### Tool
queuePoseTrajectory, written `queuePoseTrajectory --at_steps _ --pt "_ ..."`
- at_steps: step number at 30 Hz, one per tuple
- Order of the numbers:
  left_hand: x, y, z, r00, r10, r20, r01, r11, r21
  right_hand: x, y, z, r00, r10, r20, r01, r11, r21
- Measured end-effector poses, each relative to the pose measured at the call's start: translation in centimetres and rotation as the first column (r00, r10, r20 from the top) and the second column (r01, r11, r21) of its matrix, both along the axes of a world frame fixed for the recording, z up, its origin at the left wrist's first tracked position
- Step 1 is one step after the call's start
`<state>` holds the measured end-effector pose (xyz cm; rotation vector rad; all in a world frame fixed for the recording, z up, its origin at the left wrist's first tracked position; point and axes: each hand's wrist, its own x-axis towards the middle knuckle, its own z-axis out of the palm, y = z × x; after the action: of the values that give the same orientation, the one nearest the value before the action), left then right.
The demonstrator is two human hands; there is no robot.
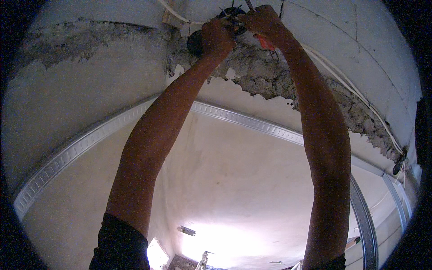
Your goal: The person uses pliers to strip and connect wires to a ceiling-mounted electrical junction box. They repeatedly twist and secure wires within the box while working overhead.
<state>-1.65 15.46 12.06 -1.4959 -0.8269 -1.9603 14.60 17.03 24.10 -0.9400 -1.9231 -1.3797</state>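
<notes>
Both my arms reach up to a rough spot high on the wall, beside black round electrical boxes. My left hand (218, 38) is closed, its fingers curled close to one black round box (195, 43) and to a second black round box (232, 12) with wire ends sticking out. What those fingers pinch is hidden. My right hand (266, 23) meets it at the second box, closed around a red-handled tool (265, 42); the tool's kind is hard to make out. A thin dark rod (250, 5) rises beside the right fingers.
White cables (353, 87) run along the broken plaster (265, 76) to another dark fitting (398, 167) at the right. A perforated metal profile (247, 121) crosses below my hands. Another metal upright (363, 220) stands at the lower right. A small wall box (187, 231) sits lower down.
</notes>
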Motion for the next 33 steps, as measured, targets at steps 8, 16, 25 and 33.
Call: queuePoseTrajectory --at_steps 8,16,25,33 --pt "-1.0 3.3 -0.2 0.979 -0.206 -0.001 0.205 0.977 0.052 -3.2 -3.3 -1.0 0.966 -0.062 -0.252 0.030 0.991 -0.131" --pt "-0.1 2.5 0.3 0.971 -0.236 -0.029 0.237 0.971 0.015 2.7 2.5 -2.5 0.979 0.103 -0.173 -0.129 0.981 -0.144" --pt "0.0 2.5 -0.3 0.936 -0.353 0.022 0.350 0.933 0.081 2.4 1.0 -6.0 0.914 -0.063 -0.402 0.020 0.994 -0.111" --pt "-1.5 2.5 0.0 0.960 -0.264 -0.094 0.272 0.958 0.092 1.1 -4.3 -4.6 0.970 -0.157 0.185 0.118 0.972 0.201"
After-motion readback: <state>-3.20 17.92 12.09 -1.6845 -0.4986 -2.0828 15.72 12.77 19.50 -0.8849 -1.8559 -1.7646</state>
